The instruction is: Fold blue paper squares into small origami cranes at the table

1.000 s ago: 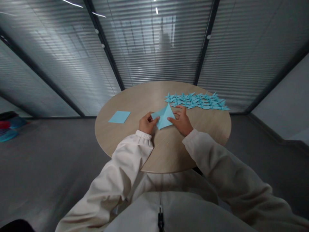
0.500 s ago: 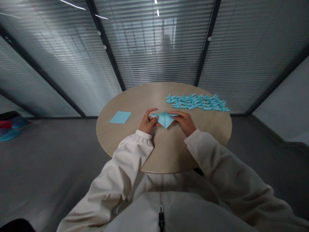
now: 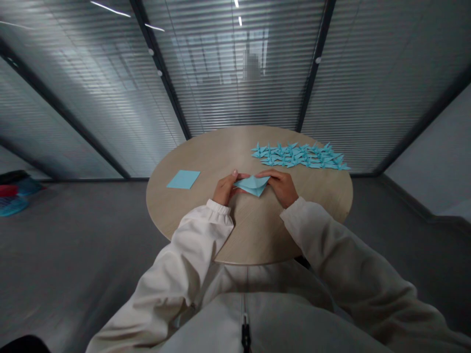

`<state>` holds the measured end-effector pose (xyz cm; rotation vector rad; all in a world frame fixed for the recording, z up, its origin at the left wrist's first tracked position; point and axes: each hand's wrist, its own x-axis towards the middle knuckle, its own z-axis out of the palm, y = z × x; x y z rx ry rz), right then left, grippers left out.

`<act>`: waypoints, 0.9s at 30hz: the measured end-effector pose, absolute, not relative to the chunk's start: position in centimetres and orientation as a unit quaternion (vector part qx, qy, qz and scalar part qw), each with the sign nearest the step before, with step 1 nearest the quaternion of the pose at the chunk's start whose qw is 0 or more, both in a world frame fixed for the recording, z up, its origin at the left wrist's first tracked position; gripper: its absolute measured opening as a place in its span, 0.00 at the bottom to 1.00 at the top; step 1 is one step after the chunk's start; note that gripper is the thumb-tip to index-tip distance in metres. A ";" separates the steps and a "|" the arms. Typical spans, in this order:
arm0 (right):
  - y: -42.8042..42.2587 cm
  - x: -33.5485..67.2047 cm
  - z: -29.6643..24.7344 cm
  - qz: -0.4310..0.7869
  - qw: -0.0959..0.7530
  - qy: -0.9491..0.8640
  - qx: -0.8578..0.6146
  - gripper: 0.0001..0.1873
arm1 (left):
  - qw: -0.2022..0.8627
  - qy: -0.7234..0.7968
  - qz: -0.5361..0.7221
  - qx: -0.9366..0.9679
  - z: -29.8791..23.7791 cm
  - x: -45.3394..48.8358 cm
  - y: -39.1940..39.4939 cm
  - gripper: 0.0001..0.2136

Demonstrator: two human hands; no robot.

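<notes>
A light blue sheet of origami paper [image 3: 254, 185], partly folded with its point towards me, is held between my two hands over the table. My left hand [image 3: 226, 189] grips its left corner, the thumb raised along the edge. On the other side my right hand [image 3: 282, 187] pinches the right corner, fingers lying along the top edge. The fingertips beneath the paper are mostly hidden. Beyond my right hand, several folded blue paper cranes [image 3: 300, 154] stand in close rows.
The round wooden table [image 3: 206, 147] carries a flat blue stack or sheet of paper [image 3: 184, 179] at the left. Glass partitions with blinds [image 3: 235, 98] rise behind the table. Red and blue objects [image 3: 14, 196] lie at the far left on the floor.
The paper has tilted and its layers have come closer together, with its lower point shifted slightly right. My left thumb has moved up and off the paper's face.
</notes>
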<state>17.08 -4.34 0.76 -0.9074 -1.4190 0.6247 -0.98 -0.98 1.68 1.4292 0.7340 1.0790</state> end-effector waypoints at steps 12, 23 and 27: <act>-5.6 16.9 2.0 0.212 0.616 -0.654 -0.384 0.18 | 0.433 0.361 0.462 0.684 0.9 -1.1 -0.4 0.19; -5.0 16.3 1.5 0.076 0.587 -0.683 -0.428 0.07 | 0.234 0.367 0.486 0.758 1.7 -1.5 -1.3 0.11; -4.9 16.3 1.1 0.056 0.573 -0.697 -0.427 0.07 | 0.230 0.339 0.493 0.767 1.6 -1.5 -1.5 0.11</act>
